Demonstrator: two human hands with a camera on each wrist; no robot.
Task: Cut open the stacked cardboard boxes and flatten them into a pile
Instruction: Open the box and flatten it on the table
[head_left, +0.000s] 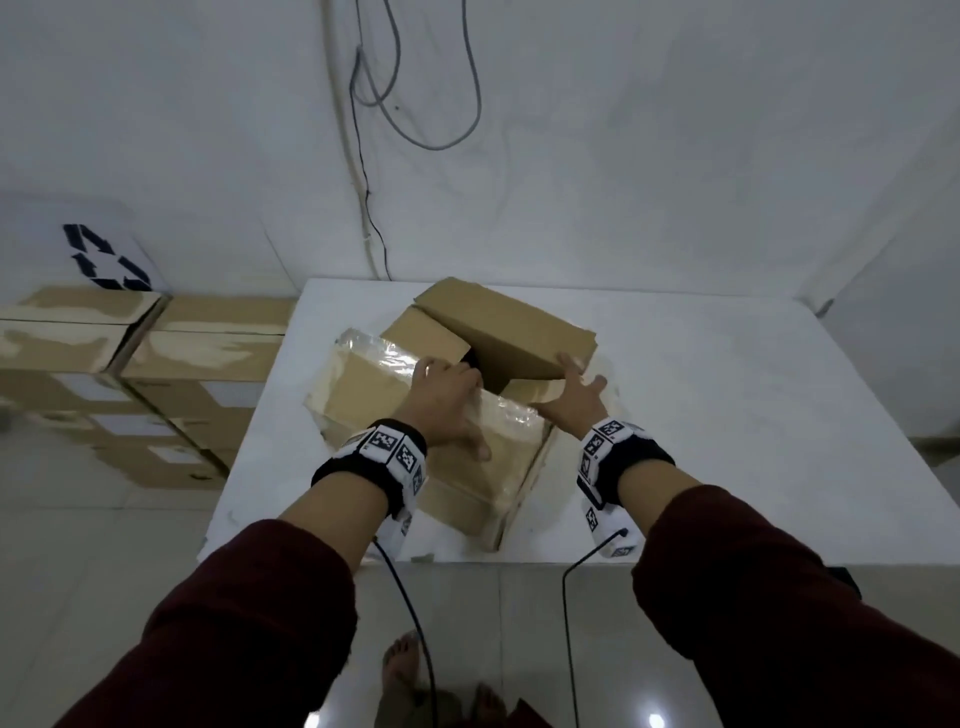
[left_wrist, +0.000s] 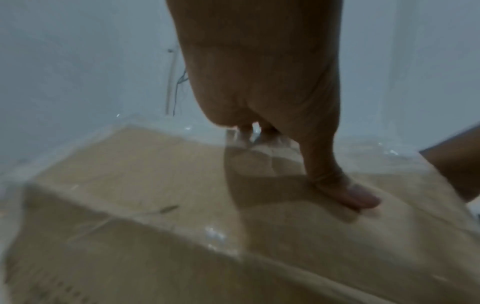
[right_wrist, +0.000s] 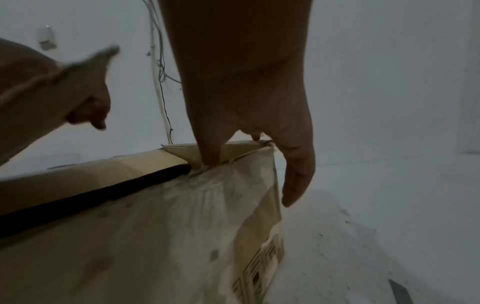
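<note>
A brown cardboard box (head_left: 374, 384) wrapped in clear tape lies on the white table (head_left: 727, 415). At its far end a large flap (head_left: 509, 332) stands raised and a smaller flap (head_left: 421, 332) lies beside it, with a dark opening between them. My left hand (head_left: 447, 395) rests on the box top; its fingers curl over the edge into the opening, and the thumb (left_wrist: 358, 197) presses flat on the taped top (left_wrist: 155, 164). My right hand (head_left: 571, 395) has spread fingers against the raised flap. In the right wrist view one finger (right_wrist: 210, 156) touches the box's corner.
Several sealed cardboard boxes (head_left: 156, 364) are stacked on the floor left of the table, under a recycling sign (head_left: 104, 257). Cables (head_left: 363, 156) hang down the white wall behind. The table's right half (head_left: 779, 374) is bare white. My bare feet (head_left: 400, 670) stand at the near edge.
</note>
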